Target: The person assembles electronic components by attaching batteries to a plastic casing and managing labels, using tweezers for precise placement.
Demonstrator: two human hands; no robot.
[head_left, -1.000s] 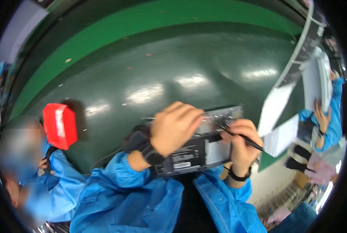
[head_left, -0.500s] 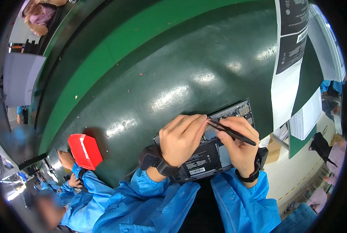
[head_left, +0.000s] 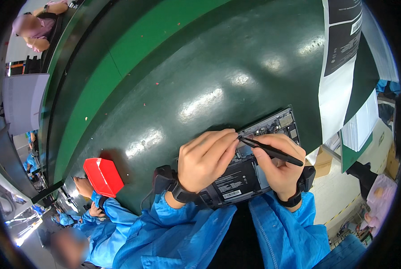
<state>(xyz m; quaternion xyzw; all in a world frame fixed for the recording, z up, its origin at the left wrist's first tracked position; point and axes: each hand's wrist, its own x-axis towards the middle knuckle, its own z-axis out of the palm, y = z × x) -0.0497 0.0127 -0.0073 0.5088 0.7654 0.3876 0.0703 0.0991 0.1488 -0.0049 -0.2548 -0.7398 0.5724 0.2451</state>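
Observation:
An opened laptop base (head_left: 285,120) lies tilted on the dark green table in front of me, its inner boards and black battery (head_left: 236,181) exposed. My right hand (head_left: 281,169) is closed round black tweezers (head_left: 276,153), whose tips point left. Over the laptop's left part, my left hand (head_left: 202,159) is closed, thumb and fingertips pinched together right at the tweezer tips. Anything between those fingertips is too small to make out. The left hand hides part of the laptop.
A red open bin (head_left: 103,177) stands left on the table, near another person's hand (head_left: 83,187). A long white sheet with black printed labels (head_left: 337,96) lies at the right. Beyond it are stacked white sheets (head_left: 361,123) and a cardboard box (head_left: 324,162).
The whole view has shifted slightly. Both hands keep their pinch and grip, with the tweezer tips still at the left fingertips and the tweezers a little flatter.

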